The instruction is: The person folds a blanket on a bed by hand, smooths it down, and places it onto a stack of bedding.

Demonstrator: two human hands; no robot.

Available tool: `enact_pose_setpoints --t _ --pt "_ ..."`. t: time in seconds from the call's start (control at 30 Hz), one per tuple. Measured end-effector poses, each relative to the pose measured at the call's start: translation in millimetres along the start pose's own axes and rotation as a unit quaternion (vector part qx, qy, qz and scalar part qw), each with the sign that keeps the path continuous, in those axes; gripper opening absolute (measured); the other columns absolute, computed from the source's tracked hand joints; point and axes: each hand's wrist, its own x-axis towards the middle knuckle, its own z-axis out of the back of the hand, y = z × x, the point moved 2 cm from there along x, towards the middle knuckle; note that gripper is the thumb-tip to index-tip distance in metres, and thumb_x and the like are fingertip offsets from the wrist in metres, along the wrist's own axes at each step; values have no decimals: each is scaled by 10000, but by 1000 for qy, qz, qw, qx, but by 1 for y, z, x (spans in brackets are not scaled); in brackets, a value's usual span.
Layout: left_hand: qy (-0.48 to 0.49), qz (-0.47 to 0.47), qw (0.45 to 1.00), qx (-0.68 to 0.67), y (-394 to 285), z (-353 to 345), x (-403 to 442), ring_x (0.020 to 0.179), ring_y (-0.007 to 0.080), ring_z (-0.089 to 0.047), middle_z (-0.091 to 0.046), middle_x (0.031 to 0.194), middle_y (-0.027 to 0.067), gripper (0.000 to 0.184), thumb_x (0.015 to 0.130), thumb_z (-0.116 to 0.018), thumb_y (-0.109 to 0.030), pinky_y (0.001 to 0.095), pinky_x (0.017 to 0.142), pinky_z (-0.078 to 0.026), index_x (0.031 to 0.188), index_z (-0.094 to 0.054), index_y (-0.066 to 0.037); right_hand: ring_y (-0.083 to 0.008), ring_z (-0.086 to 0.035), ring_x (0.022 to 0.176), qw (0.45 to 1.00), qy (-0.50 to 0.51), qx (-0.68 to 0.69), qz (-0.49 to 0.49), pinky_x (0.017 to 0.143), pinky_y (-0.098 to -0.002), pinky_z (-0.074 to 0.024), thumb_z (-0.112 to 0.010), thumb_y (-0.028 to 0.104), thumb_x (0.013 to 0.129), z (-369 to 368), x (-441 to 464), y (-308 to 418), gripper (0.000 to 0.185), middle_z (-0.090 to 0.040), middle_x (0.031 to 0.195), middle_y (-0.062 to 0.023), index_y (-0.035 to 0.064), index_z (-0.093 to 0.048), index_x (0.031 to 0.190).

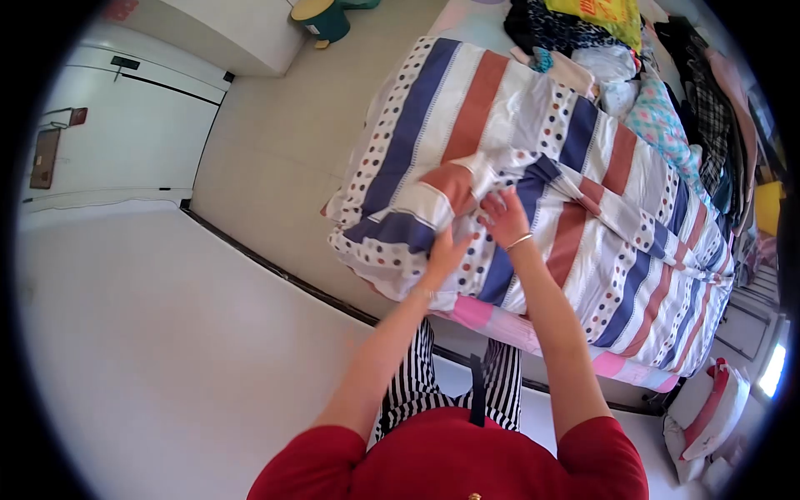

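A striped and dotted quilt (567,242) in white, blue and rust covers the bed, with a bunched ridge running across it. My left hand (448,252) rests against the quilt's folded near-left part, its thumb apart from the other fingers. Just right of it, my right hand (505,218), with a bracelet on the wrist, is over the bunched fabric, fingers spread and slightly curled. Neither hand visibly grips the cloth. Below the quilt's near edge, a pink and white sheet (533,332) shows.
Clothes (567,27) and a yellow bag (612,15) are heaped at the bed's far end. More garments (717,117) hang at the right. Pillows (708,412) lie at the lower right. A green bin (325,20) stands on the floor near a white door (125,125).
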Motion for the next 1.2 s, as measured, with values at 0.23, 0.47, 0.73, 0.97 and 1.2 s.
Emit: enact_pose_setpoints --t 0.23,0.47,0.73,0.97,1.2 --pt "-22 395 716 -576 45 61 -116 1148 233 -499 -523 1253 87 531 930 -455 -458 502 997 -388 1267 -450 -47 -228 -622 991 973 -7 -228 40 877 -365 -496 -737 358 762 -73 38 -134 512 -660 1036 -90 97 -586 1176" --pt "-71 631 481 -604 79 57 -133 1235 342 -425 -447 1303 155 871 824 -377 -697 624 1016 -293 1349 -368 -1 -279 -642 948 814 13 -579 49 877 -340 -480 -697 371 774 -143 -32 -140 528 -659 1066 -160 27 -601 1162" --pt "-106 444 683 -570 63 86 -123 1195 349 -473 -480 1324 136 553 882 -460 -438 540 1005 -353 1316 -449 -97 -212 -649 908 964 75 -43 -252 834 -342 -513 -634 282 863 -163 -70 -183 385 -662 1026 -86 10 -577 1130" --pt "-134 232 910 -317 60 200 -117 1125 281 -534 -537 1244 139 439 914 -424 -305 424 966 -429 1270 -486 -55 -230 -645 944 975 113 65 -179 859 -357 -508 -590 320 891 -204 -55 -178 415 -656 1053 -131 -14 -571 1137" --pt "-212 133 870 -424 -46 439 0 1049 222 -587 -598 1139 132 408 832 -556 -143 345 922 -469 1205 -512 17 -208 -644 940 994 38 -1 -105 859 -337 -510 -602 245 882 -244 -50 -161 366 -657 1049 -116 -12 -571 1140"
